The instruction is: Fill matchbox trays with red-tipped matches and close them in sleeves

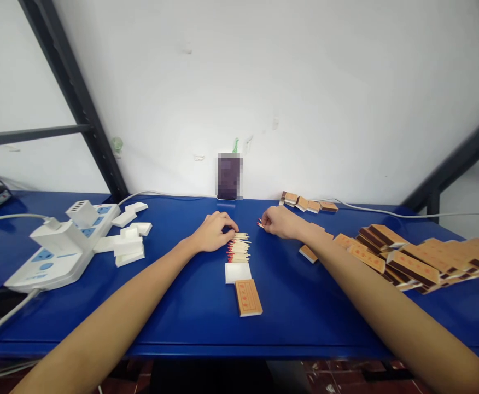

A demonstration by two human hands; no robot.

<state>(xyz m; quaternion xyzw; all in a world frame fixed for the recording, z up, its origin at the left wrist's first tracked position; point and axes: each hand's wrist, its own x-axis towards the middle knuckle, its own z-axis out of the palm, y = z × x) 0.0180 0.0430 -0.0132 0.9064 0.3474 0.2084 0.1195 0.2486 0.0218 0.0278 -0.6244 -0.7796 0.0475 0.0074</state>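
Note:
A row of wooden matches [239, 249] with red heads lies on the blue table. My left hand [215, 231] is at the row's far end, fingers curled, thumb and index finger closed on the matches there. To the right, my right hand [278, 221] pinches a few matches [260, 222] whose red heads stick out leftward. Just below the row sits a white matchbox tray [237, 272]. Against it, nearer to me, a closed orange-brown matchbox [248, 298] with red print lies slightly turned. My right forearm partly covers some matchboxes.
Many matchboxes [415, 268] are heaped at the right. Several more [303, 202] line the back near the wall. White empty trays [128, 249] lie on the left beside a power strip [65, 251] with plugs. A blurred dark device [228, 176] leans against the wall.

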